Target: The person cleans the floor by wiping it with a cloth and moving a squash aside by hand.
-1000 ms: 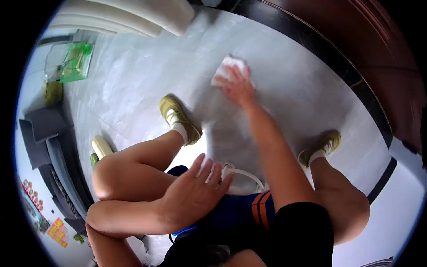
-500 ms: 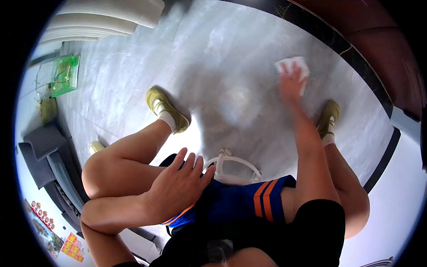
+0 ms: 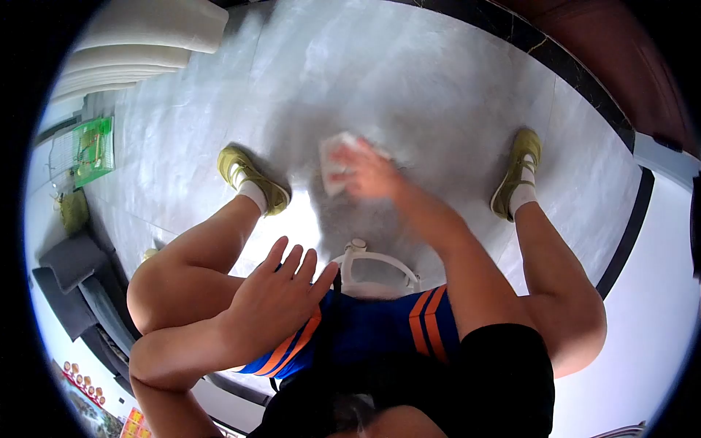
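Note:
My right hand (image 3: 363,169) lies spread over a white cloth (image 3: 333,155) on the grey floor (image 3: 438,95), between my two feet. Motion smears the hand, and its fingers are apart on top of the cloth. My left hand (image 3: 276,296) hangs above my lap near the blue shorts (image 3: 365,325) with orange stripes, its fingers spread and nothing in it. Below the cloth, the white curved base (image 3: 376,266) of a seat shows between my legs.
Green shoes (image 3: 252,179) are on both feet, the other shoe (image 3: 518,174) at the right. A green cage (image 3: 93,151), a dark sofa (image 3: 73,281) and pale curtains (image 3: 146,33) stand at the left. A black border (image 3: 540,47) edges the floor beside brown furniture (image 3: 606,58).
My right hand and the cloth have swept right across the floor, then back left. The right foot has shifted up in view. My left hand stays spread over my lap.

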A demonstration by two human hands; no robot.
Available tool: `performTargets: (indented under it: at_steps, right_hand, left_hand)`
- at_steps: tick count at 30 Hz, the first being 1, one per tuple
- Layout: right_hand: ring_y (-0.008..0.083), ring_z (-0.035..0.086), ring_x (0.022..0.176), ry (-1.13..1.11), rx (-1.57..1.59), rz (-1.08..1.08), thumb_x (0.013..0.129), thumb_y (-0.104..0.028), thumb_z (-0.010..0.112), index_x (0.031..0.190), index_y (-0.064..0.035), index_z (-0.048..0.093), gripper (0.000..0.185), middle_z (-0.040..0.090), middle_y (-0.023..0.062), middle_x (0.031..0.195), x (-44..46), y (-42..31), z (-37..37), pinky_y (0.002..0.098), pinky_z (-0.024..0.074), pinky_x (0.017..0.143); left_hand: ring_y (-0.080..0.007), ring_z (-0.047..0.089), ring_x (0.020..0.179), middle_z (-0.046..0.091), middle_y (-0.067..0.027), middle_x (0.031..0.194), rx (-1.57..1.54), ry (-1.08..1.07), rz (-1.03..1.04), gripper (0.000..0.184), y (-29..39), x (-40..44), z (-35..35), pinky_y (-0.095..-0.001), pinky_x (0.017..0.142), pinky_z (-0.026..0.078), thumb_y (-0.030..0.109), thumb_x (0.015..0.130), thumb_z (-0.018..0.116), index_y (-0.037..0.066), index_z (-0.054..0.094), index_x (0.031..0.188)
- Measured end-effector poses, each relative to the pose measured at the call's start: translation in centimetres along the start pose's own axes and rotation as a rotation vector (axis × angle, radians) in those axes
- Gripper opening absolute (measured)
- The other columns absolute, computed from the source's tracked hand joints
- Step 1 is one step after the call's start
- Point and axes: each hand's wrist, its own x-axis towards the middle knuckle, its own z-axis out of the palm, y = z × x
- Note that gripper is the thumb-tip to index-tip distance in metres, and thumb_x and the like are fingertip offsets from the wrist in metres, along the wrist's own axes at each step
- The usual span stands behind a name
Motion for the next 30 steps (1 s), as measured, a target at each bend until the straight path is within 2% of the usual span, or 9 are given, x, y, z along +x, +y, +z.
performTargets:
  at_steps: [3,4,8,11,17,19,21,25,30]
  right_hand:
    - [0.0276,0.037,0.139,0.305,-0.091,0.227,0.079,-0.035,0.067,0.123,-0.035,0.065,0.045,0.046,0.0026,0.147,-3.3,7.8,-2.3,0.0679,0.0293,0.107]
    - [0.0294,0.035,0.14,0.119,-0.281,0.382,0.08,-0.036,0.066,0.127,-0.0353,0.064,0.047,0.045,0.0053,0.148,-4.5,9.4,-5.4,0.0682,0.0302,0.107]
    - [0.0373,0.025,0.147,0.166,-0.345,0.898,0.097,-0.04,0.051,0.147,-0.0381,0.044,0.051,0.028,0.0109,0.161,-15.4,17.7,-5.7,0.0707,0.0194,0.112]
    - [0.0377,0.022,0.148,0.252,-0.277,1.071,0.1,-0.041,0.047,0.149,-0.038,0.041,0.05,0.025,0.0114,0.162,-19.0,16.0,-5.0,0.0708,0.0158,0.113]
    - [0.0376,0.021,0.149,0.115,-0.38,0.959,0.101,-0.042,0.043,0.15,-0.0407,0.039,0.049,0.023,0.0109,0.163,-17.6,8.1,-0.5,0.0687,0.0125,0.114]
    - [0.0373,0.02,0.149,0.138,-0.278,0.766,0.1,-0.041,0.045,0.148,-0.0409,0.041,0.049,0.024,0.0107,0.163,-15.9,2.7,0.1,0.0689,0.0132,0.113]
    - [0.0361,0.019,0.15,-0.067,-0.2,0.661,0.098,-0.042,0.047,0.146,-0.0424,0.044,0.048,0.024,0.0093,0.163,-14.3,-3.1,1.3,0.0691,0.0145,0.113]
    - [0.0301,0.022,0.149,-0.021,0.077,0.369,0.092,-0.039,0.056,0.139,-0.045,0.052,0.047,0.029,0.0045,0.161,-13.4,-12.1,1.2,0.0656,0.0171,0.116]
    - [0.0265,0.03,0.145,-0.081,0.085,0.145,0.084,-0.038,0.065,0.136,-0.0416,0.056,0.053,0.038,0.0023,0.155,-13.5,-9.1,-1.5,0.0628,0.023,0.115]
  left_hand:
    - [-0.0313,0.058,0.119,0.061,-0.0173,0.125,-0.024,-0.016,-0.001,0.045,1.1,-0.5,0.8,-0.0493,0.111,0.035,0.017,0.092,0.054,0.007,0.054,0.135]
    - [-0.0314,0.058,0.118,0.061,-0.0174,0.124,-0.032,-0.021,0.002,0.045,1.5,-0.6,1.2,-0.0494,0.111,0.035,0.017,0.092,0.054,0.007,0.054,0.136]
    - [-0.031,0.058,0.118,0.061,-0.0171,0.124,0.008,-0.03,0.013,0.043,2.7,-1.3,2.7,-0.0495,0.11,0.036,0.018,0.093,0.054,0.007,0.054,0.135]
    - [-0.0306,0.058,0.117,0.062,-0.0169,0.123,0.033,-0.026,0.023,0.04,3.6,-1.7,3.6,-0.0495,0.11,0.036,0.018,0.094,0.055,0.007,0.056,0.132]
    - [-0.0317,0.059,0.115,0.062,-0.0182,0.12,0.001,0.001,0.085,0.037,5.6,-2.4,3.6,-0.0499,0.109,0.038,0.019,0.093,0.056,0.007,0.06,0.128]
    - [-0.0323,0.059,0.115,0.063,-0.0187,0.119,0.042,0.004,0.127,0.037,5.6,-2.5,3.3,-0.0501,0.108,0.039,0.02,0.093,0.056,0.007,0.06,0.128]
    - [-0.0322,0.059,0.115,0.062,-0.0184,0.12,0.067,0.03,0.142,0.039,5.9,-2.5,2.9,-0.0499,0.108,0.039,0.021,0.093,0.057,0.007,0.06,0.129]
    - [-0.0327,0.059,0.117,0.062,-0.0181,0.124,0.08,0.043,0.15,0.041,6.1,-2.0,2.8,-0.0503,0.109,0.038,0.021,0.092,0.057,0.006,0.059,0.13]
    - [-0.0336,0.057,0.122,0.061,-0.0185,0.129,0.129,0.008,0.14,0.049,5.2,-1.2,2.1,-0.0512,0.114,0.033,0.021,0.091,0.057,0.006,0.053,0.138]
